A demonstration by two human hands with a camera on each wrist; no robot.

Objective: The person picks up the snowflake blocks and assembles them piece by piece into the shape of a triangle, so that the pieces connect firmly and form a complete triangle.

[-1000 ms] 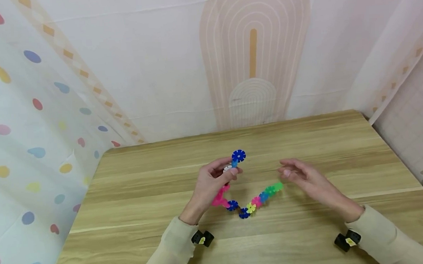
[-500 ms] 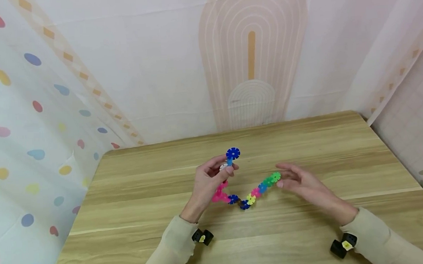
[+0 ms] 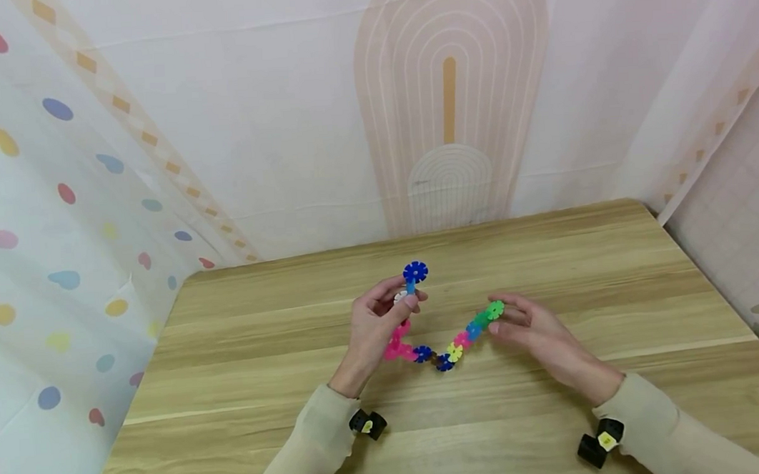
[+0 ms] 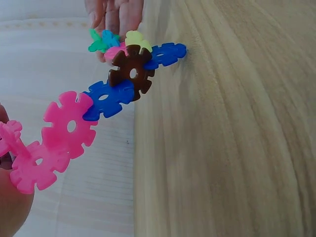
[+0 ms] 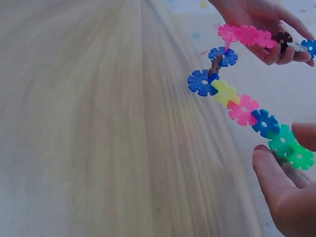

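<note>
Chain (image 3: 450, 349) of interlocked plastic snowflake discs, many colours, held up above the wooden tabletop (image 3: 548, 257), roughly in the middle of it. It sags in a shallow V between the two hands; whether its lowest discs touch the wood I cannot tell.

Left hand (image 3: 374, 330): fingers and thumb curled round the chain's upper left part, a firm pinch. A blue disc (image 3: 415, 271) sticks up above the fingertips. The pink discs (image 4: 69, 128) run down from the palm, then blue, then a brown disc (image 4: 131, 71) set crosswise.

Right hand (image 3: 539, 329): at the far end of the chain, by the green end disc (image 3: 495, 310). In the right wrist view the thumb (image 5: 269, 173) sits just under the green disc (image 5: 301, 158) and a fingertip just above it, the hand only part closed. Touching or a hair apart, I cannot tell; no clear grip yet.

Step in hand, as I judge it: the right hand is taking hold of the free green end while the left steadies the other end.

Next move calls for: a clean pinch on the flat faces of the green disc, not its teeth, with the left hand kept steady so the joints do not twist. The discs only slot together by friction, so pulling or bending hard could pop a link, most likely at the crosswise brown one.

Rest: patterned curtain walls behind, pale sleeves, and small black cameras under each wrist.
</note>
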